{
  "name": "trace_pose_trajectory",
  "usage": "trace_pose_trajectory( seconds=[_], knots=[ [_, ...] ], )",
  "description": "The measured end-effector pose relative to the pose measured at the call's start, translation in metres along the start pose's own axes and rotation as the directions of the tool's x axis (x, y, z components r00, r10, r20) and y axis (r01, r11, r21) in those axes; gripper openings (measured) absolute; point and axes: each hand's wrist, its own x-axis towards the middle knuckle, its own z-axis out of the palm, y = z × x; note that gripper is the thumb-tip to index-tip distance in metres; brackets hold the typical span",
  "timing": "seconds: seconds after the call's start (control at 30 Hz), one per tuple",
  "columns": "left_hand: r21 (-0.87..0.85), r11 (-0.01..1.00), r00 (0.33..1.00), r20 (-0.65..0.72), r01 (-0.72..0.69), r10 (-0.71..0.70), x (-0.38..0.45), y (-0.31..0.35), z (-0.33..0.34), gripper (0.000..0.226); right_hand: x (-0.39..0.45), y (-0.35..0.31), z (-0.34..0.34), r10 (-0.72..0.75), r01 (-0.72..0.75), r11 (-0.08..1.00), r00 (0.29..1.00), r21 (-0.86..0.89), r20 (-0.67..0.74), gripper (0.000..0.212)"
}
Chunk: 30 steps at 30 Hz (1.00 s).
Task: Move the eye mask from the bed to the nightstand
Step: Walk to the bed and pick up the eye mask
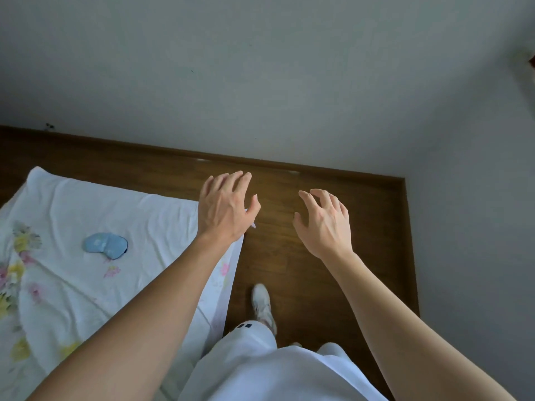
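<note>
A light blue eye mask (106,245) lies flat on the bed (86,285), which is covered by a white sheet with a flower print at the left. My left hand (227,208) hovers over the bed's right edge, well to the right of the mask, fingers spread and holding nothing. My right hand (325,224) is raised over the wooden floor, fingers apart and curled, also holding nothing. No nightstand is in view.
Brown wooden floor (333,285) runs between the bed and the grey walls (260,82), with a wooden skirting board along the far wall. My white trousers and a white shoe (262,303) stand beside the bed's right edge.
</note>
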Motion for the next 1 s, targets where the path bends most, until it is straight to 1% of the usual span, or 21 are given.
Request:
trace_pose_trajectory(
  seconds=[0.13,0.23,0.37,0.53,0.8,1.0],
  knots=[
    [0.007,1.000,1.000,0.003,0.029,-0.029,0.051,-0.021,0.017,0.051,0.062,-0.005,0.011,-0.030,0.030,0.999,0.999,-0.013,0.015,0.048],
    [0.014,0.999,0.999,-0.011,0.050,-0.050,0.097,-0.044,0.031,0.051,0.119,-0.012,0.021,-0.065,0.066,0.997,0.998,-0.028,0.002,0.049],
    [0.004,0.996,0.996,-0.020,0.090,-0.090,0.165,-0.078,0.043,0.052,0.203,-0.033,0.029,-0.083,0.085,0.994,0.996,-0.062,0.025,0.048],
    [0.005,0.991,0.991,0.002,0.133,-0.133,0.239,-0.126,0.055,0.053,0.295,-0.060,0.041,-0.145,0.148,0.987,0.988,-0.062,0.049,0.049],
    [0.011,0.972,0.972,0.033,0.234,-0.234,0.315,-0.179,0.075,0.053,0.404,-0.097,0.067,-0.230,0.236,0.971,0.967,-0.043,0.108,0.050],
    [0.027,0.928,0.928,0.015,0.372,-0.372,0.360,-0.222,0.093,0.052,0.490,-0.127,0.097,-0.360,0.365,0.931,0.917,0.005,0.174,0.048]
  ],
)
